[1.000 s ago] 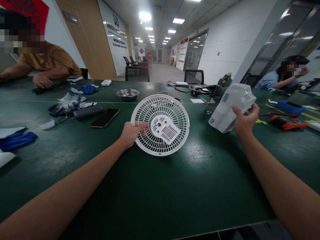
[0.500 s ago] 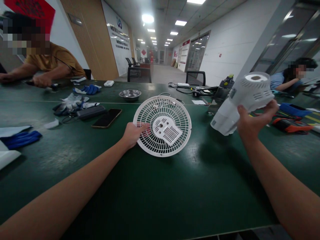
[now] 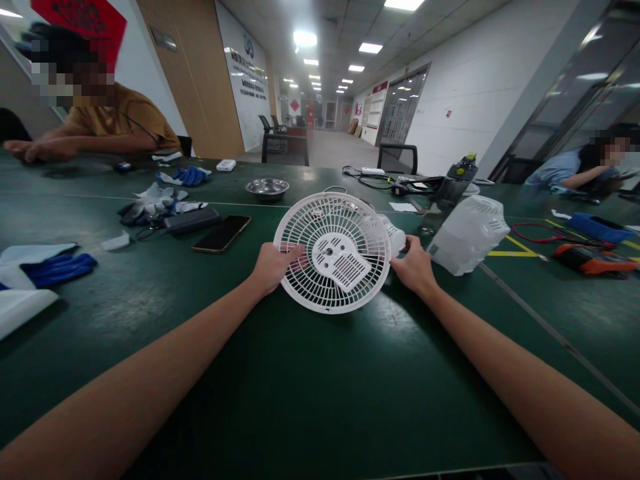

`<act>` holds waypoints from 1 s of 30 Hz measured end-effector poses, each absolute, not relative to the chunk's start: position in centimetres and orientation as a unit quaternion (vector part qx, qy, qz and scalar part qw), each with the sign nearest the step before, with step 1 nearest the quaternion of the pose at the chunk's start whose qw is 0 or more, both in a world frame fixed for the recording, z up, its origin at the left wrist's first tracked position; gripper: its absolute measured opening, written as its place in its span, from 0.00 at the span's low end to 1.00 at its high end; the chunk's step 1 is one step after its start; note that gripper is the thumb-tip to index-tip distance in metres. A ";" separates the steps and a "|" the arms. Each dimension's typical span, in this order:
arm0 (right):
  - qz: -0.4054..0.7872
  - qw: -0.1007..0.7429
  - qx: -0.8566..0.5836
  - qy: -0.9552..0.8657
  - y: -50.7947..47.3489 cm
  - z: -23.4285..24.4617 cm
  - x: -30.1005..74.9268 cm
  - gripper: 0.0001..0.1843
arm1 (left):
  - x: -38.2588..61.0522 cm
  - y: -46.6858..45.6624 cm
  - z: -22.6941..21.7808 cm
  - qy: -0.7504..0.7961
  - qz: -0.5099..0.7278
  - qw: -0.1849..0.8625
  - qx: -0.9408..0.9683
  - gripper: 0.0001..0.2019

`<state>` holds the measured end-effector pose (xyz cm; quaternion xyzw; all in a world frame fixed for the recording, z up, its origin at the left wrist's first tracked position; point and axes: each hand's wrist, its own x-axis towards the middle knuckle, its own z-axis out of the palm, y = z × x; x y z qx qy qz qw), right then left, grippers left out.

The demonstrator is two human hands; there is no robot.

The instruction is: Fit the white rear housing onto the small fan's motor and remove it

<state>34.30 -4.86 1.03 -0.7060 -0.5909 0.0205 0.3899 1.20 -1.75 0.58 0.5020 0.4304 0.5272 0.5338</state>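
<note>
In my left hand (image 3: 273,268) is the rim of a round white fan grille (image 3: 330,297), with the thumb over its front bars. The grille stands tilted above the green table (image 3: 310,387), its slotted centre plate facing me. At its right edge, my right hand (image 3: 414,267) is closed on a white vented plastic housing (image 3: 394,233). Most of that housing is hidden behind the grille, and my right fingertips are close to the rim. A translucent white plastic container (image 3: 467,237) stands just right of my right hand.
Left of the grille lie a phone (image 3: 223,234), a dark case (image 3: 193,221) and work gloves (image 3: 153,203). A metal bowl (image 3: 267,189) and a dark bottle (image 3: 450,190) stand farther back. An orange multimeter (image 3: 595,259) lies at right. Two people sit at the table's far sides.
My right hand has brought the white vented housing down and left, from above the translucent container to behind the grille's right edge. My left hand still holds the grille.
</note>
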 end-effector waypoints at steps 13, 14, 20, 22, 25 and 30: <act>0.007 0.408 -0.632 -0.659 -6.3 2.5 33.4 0.36 | 1.3 -2.8 1.5 0.439 0.557 0.441 0.550 0.05; 0.047 0.440 -0.592 -0.674 -6.9 2.9 32.8 0.32 | 1.3 -2.8 1.6 0.441 0.557 0.434 0.554 0.05; 0.533 0.411 -0.443 -0.593 -10.2 3.0 28.0 0.27 | 1.3 -2.7 1.5 0.454 0.572 0.387 0.562 0.07; 0.621 0.381 -0.411 -0.549 -10.9 2.7 26.8 0.28 | 1.2 -2.8 1.6 0.453 0.569 0.363 0.583 0.08; 0.636 0.421 -0.390 -0.516 -11.5 2.7 25.8 0.27 | 1.1 -2.9 1.6 0.448 0.560 0.335 0.610 0.10; 0.546 0.532 -0.402 -0.507 -11.3 2.9 25.6 0.29 | 1.0 -1.9 0.9 0.399 0.559 0.449 0.571 0.25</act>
